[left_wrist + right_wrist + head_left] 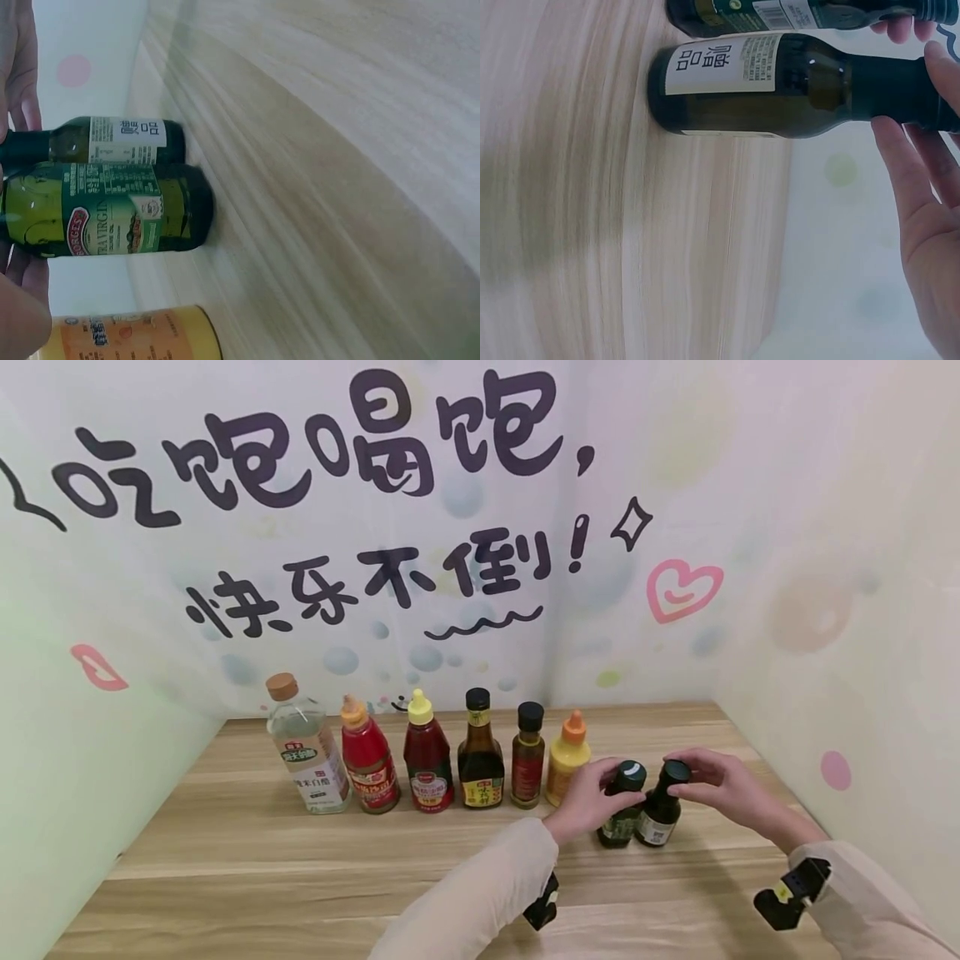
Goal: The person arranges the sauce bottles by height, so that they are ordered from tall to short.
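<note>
My left hand (588, 799) grips a green olive oil bottle (112, 214) around its upper part, near the dark cap. With thumb and fingers, my right hand (723, 787) holds the neck of a slimmer dark bottle (810, 86) that has a white label. Both bottles stand upright on the wooden table, side by side and very close together. The olive oil bottle is on the left. Just left of my left hand stands a yellow squeeze bottle (567, 760) with an orange tip.
A row of condiments runs leftward: a small dark-capped bottle (528, 760), a soy-sauce-like bottle (480, 768), two red squeeze bottles, one yellow-tipped (427, 760) and one orange-tipped (369, 764), and a clear vinegar bottle (307, 752). Printed walls enclose the wooden table (337, 877).
</note>
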`<state>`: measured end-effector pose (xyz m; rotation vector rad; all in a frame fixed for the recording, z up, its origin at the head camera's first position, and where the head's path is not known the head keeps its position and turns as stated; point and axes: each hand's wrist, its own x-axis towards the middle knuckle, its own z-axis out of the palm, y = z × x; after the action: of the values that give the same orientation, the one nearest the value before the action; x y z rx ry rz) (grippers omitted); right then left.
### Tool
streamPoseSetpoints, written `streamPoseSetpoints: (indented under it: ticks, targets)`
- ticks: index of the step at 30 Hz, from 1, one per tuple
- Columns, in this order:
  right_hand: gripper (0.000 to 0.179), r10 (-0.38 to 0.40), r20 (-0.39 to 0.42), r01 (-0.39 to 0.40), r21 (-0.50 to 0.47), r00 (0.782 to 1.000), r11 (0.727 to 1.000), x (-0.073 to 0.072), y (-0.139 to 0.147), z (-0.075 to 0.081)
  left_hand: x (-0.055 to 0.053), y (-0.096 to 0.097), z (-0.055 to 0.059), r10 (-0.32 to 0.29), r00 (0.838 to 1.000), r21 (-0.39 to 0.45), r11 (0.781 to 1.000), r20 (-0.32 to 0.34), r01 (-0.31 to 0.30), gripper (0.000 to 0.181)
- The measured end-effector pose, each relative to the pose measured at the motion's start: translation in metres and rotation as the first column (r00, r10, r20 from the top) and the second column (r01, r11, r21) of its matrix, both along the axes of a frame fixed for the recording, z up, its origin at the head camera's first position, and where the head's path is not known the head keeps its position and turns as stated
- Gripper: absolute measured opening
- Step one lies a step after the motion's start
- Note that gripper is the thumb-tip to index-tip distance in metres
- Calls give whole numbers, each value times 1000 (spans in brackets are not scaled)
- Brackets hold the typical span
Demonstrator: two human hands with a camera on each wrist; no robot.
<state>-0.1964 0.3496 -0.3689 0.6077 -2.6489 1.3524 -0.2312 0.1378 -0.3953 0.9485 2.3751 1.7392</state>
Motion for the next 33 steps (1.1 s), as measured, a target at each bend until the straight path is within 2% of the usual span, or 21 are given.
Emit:
streamPoseSetpoints:
  ticks: [8, 16, 20, 28, 33]
  targets:
    - [35, 9, -42, -9, 7, 999, 1000, -3, 1, -1, 8, 4, 3, 89, 995, 5, 996, -50, -88, 31]
    - [35, 12, -44, -12, 0, 999, 1000, -1, 3, -1, 13, 5, 4, 123, 991, -4, 992, -60, -123, 32]
    - [37, 4, -30, -4, 16, 1000, 1000, -1, 3, 1, 12, 3, 7, 133, 989, -42, 990, -60, -136, 33]
    - [38, -10, -20, 10, 29, 1000, 1000, 0, 2, 1, 10, -4, 17, 113, 992, -105, 987, -54, -119, 33]
    - [39, -10, -9, 10, 32, 1000, 999, 0, 1, 0, 5, -4, 29, 129, 991, -212, 968, -30, -132, 36]
